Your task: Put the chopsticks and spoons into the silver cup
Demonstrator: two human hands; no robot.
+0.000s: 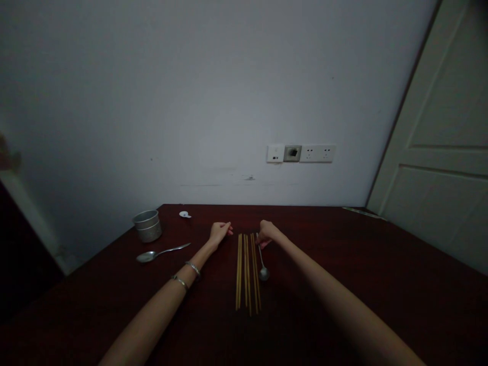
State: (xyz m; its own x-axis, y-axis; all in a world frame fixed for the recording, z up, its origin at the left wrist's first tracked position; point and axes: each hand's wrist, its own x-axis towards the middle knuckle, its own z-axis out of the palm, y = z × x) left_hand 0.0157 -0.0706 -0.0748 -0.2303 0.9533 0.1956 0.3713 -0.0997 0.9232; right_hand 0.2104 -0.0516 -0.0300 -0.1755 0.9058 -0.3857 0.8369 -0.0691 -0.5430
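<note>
Several wooden chopsticks [246, 274] lie side by side on the dark red table, pointing away from me. Along their right edge is a long-handled metal spoon [264, 273], its bowl toward me. My right hand [267, 233] pinches the far end of its handle; the fingertips are partly hidden. Just left of the chopsticks' far ends, my left hand [220, 234] rests with its fingers loosely curled together and nothing visible in them. A larger metal spoon [147, 256] lies apart to the left, below a metal cup [147, 227].
A small white spoon-like piece [184, 214] lies near the back left of the table [324, 239]. Behind the table rises a pale wall with sockets [316, 153]. A thin strip [364, 212] lies at the back right, near a white door [442, 168].
</note>
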